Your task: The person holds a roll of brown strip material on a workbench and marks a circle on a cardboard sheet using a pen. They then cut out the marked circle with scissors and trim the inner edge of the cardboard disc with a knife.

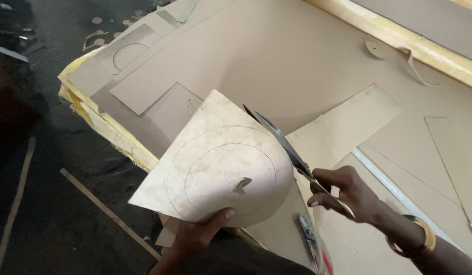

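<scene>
My left hand (203, 229) grips the lower edge of a pale cardboard sheet (215, 163) with two circles drawn on it, one inside the other, and a small cut flap near the middle. The sheet's right side is trimmed to a curve along the outer circle. My right hand (343, 191) is closed on the handles of a pair of scissors (281, 140), whose blades point up and left along that curved edge. A gold bangle (416, 237) sits on my right wrist.
Underneath lies a large brown board table (276, 61) with yellow edging, strewn with cardboard offcuts (343, 127). A second tool with metal jaws (309, 239) lies near the front edge. Small cut discs (98, 40) litter the dark floor at upper left.
</scene>
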